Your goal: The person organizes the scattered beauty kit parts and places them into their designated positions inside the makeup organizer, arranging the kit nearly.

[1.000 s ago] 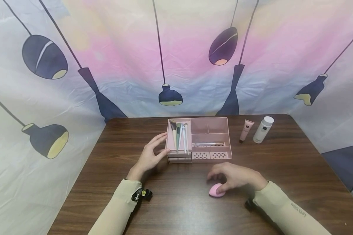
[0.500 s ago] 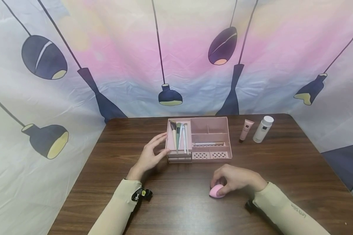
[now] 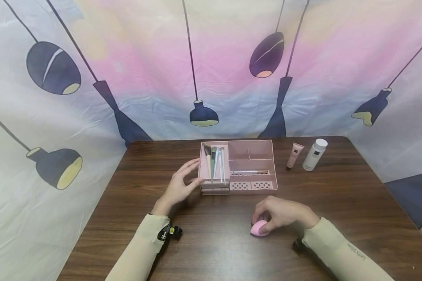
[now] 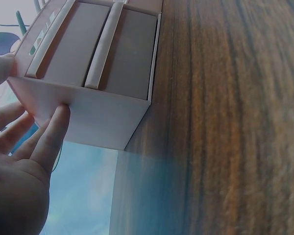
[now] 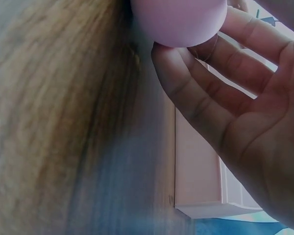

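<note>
A pink makeup sponge lies low at the tabletop, pinched between the thumb and fingers of my right hand. In the right wrist view the rounded end of the sponge shows between the fingertips. My left hand rests on the left side of a pink makeup organizer, fingers extended along its side wall and thumb at the front corner. Several makeup brushes lie in the organizer's upper left tray, and one slim stick lies across a middle compartment.
Right of the organizer stand a small pink tube and a white bottle. Two small drawers face front under the brush tray. A printed cloth hangs behind and beside the brown wooden table.
The fingers of my right hand have closed in around the sponge, which has shifted slightly toward me. My left hand has stayed on the organizer.
</note>
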Motion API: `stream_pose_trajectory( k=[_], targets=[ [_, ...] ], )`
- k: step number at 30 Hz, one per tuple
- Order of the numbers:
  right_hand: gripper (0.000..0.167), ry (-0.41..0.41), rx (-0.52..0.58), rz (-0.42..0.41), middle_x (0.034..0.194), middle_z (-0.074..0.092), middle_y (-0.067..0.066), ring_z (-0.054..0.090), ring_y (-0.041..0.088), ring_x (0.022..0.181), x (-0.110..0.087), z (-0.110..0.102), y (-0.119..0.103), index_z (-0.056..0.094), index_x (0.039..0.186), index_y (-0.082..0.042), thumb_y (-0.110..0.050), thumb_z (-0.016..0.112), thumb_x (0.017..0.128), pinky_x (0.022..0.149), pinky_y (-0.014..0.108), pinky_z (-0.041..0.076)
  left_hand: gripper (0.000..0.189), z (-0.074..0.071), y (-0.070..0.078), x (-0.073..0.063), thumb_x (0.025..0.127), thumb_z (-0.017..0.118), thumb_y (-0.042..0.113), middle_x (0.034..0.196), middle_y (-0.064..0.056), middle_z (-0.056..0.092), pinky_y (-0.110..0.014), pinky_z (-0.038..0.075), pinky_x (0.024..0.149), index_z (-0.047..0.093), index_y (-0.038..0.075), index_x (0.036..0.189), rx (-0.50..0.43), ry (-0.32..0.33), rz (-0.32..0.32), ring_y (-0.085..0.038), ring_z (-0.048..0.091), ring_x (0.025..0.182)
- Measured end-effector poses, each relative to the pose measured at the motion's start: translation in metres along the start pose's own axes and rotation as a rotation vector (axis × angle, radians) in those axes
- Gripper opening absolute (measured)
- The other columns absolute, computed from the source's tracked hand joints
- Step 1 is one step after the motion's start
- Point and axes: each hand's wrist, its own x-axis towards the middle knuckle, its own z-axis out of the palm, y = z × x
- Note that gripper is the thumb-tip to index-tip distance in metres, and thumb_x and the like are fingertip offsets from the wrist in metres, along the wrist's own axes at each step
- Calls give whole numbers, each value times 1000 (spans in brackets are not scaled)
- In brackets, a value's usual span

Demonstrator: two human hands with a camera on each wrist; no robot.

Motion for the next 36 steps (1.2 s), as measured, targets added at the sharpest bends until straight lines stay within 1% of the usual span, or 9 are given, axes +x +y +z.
stream_pose_trajectory(
  k=[4,8,13,17,20,27,30,33,36],
  targets=[
    [19,11,-6,18,89,65,-19,58,-4,80,0,-1,2,73,97,-25,-35,77,81,70,16,56,54,0,0,0,87,74,14,147,-1,48,-41,39,117,56,7,137,5,-5,-12,-22,46,134],
    [19,29,-10,35,90,66,-19,58,-4,82,0,-4,4,72,98,-25,-35,77,82,72,18,57,54,0,0,1,87,74,14,146,-3,49,-44,38,116,56,6,137,13,-1,-4,-23,47,134],
    [20,72,-30,34,92,66,-18,59,-3,84,1,-6,5,72,98,-23,-33,77,81,75,19,57,54,0,0,1,86,74,13,146,-6,49,-48,41,114,56,5,136,27,6,16,-27,48,132],
    [20,109,-58,37,94,66,-17,60,-1,87,3,-9,5,72,99,-24,-34,77,82,78,21,57,55,0,1,1,86,74,13,145,-7,50,-46,41,114,55,4,136,24,8,17,-28,48,132],
    [21,150,-68,48,96,67,-17,61,1,90,5,-11,6,71,100,-25,-34,76,82,82,25,57,55,0,1,0,86,75,14,145,-7,50,-45,40,115,55,4,137,23,10,12,-27,48,132],
    [23,274,-96,74,101,68,-17,63,3,96,14,-18,8,71,104,-28,-37,75,84,89,30,57,53,1,-1,0,87,74,13,145,-9,50,-47,46,109,55,3,136,6,9,16,-30,48,132],
    [24,329,-116,79,101,68,-17,63,3,95,19,-22,8,72,105,-27,-37,76,83,88,30,57,53,1,-2,0,87,74,13,145,-9,50,-48,45,111,56,4,136,13,11,15,-30,48,132],
    [25,379,-141,89,101,69,-14,63,5,95,25,-25,8,73,105,-25,-35,77,83,86,29,58,54,1,-2,0,87,74,14,145,-7,50,-47,40,115,56,6,137,24,11,9,-28,48,132],
    [26,430,-171,95,103,70,-10,64,8,96,31,-29,9,73,105,-21,-32,77,82,86,30,58,55,0,0,0,86,74,14,146,-6,50,-44,40,115,56,7,137,15,8,-1,-26,48,133]
  ],
)
